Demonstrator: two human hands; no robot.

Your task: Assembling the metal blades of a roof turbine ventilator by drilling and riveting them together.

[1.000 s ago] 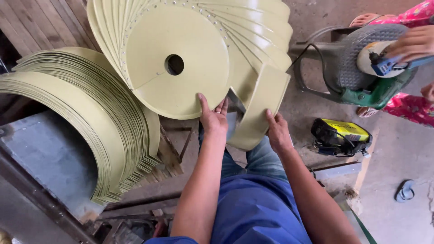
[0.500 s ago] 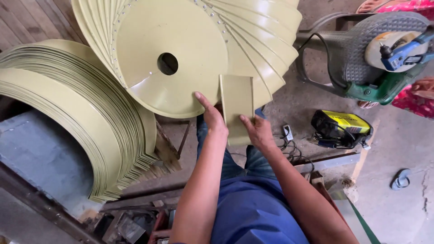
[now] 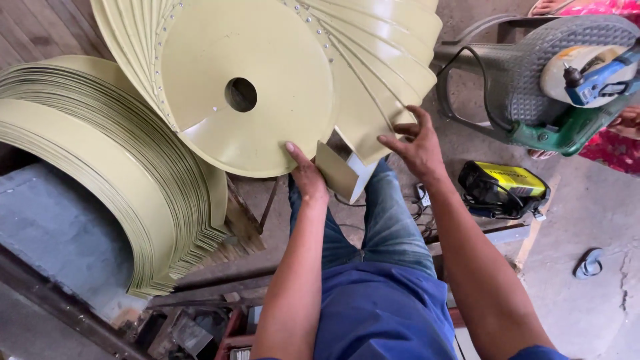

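Note:
A pale green metal disc [image 3: 253, 87] with a round centre hole stands in front of me, ringed by several fanned pale green blades [image 3: 387, 60]. My left hand [image 3: 305, 172] presses the disc's lower edge and touches a small folded metal piece [image 3: 340, 175] just below it. My right hand [image 3: 417, 143] grips the lower edge of one blade on the right side of the fan.
A curved stack of several pale green sheet strips [image 3: 113, 167] rests at left on a grey bench [image 3: 53, 233]. A green chop saw [image 3: 553, 87] stands at upper right, a yellow-black tool [image 3: 503, 187] on the floor, a sandal [image 3: 590, 262] further right.
The disc and blade fan have come closer and turned. My right hand rose from the lower blade tips to grip a blade higher up on the right. My left hand stayed at the disc's edge.

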